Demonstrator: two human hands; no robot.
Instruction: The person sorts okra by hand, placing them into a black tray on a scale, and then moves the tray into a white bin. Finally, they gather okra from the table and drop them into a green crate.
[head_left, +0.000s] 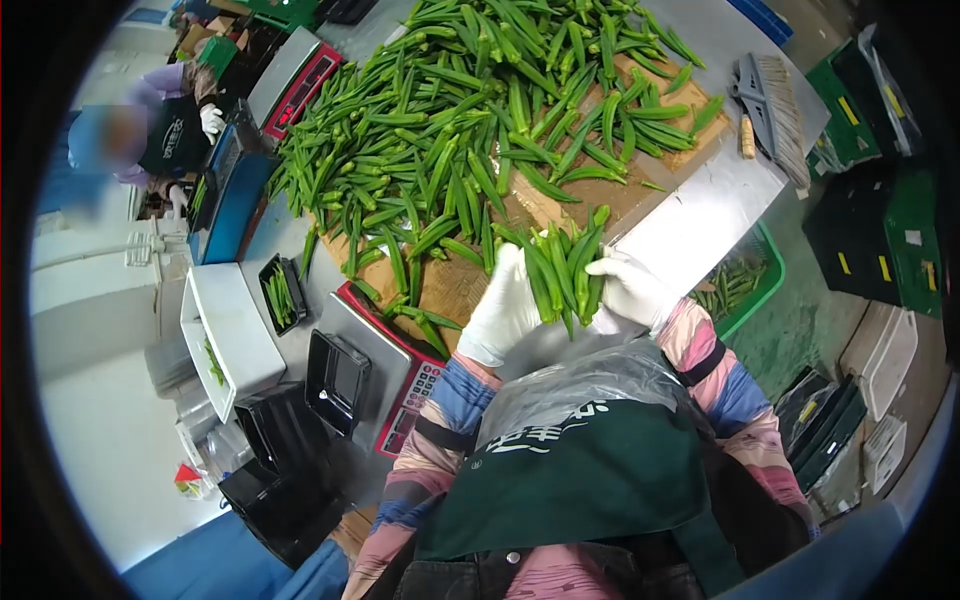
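Observation:
Between my two white-gloved hands is a bunch of green okra (566, 272), its pods pointing toward and away from me. My left hand (508, 305) presses on the bunch's left side, and my right hand (632, 287) grips its right side with the fingertips. Just beyond them a large heap of okra (440, 140) is spread over flattened cardboard (535, 205) on the metal table (700, 215). A red-edged scale (365, 370) stands to the left of my left hand, with an empty black tray (337, 382) on it.
A small black tray of okra (281, 294) and a white bin (228, 335) stand left, above stacked black trays (285, 430). A brush (770, 110) lies at the table's right edge. A green basket (768, 285) is below. A co-worker (165, 130) stands at upper left by another scale (300, 88).

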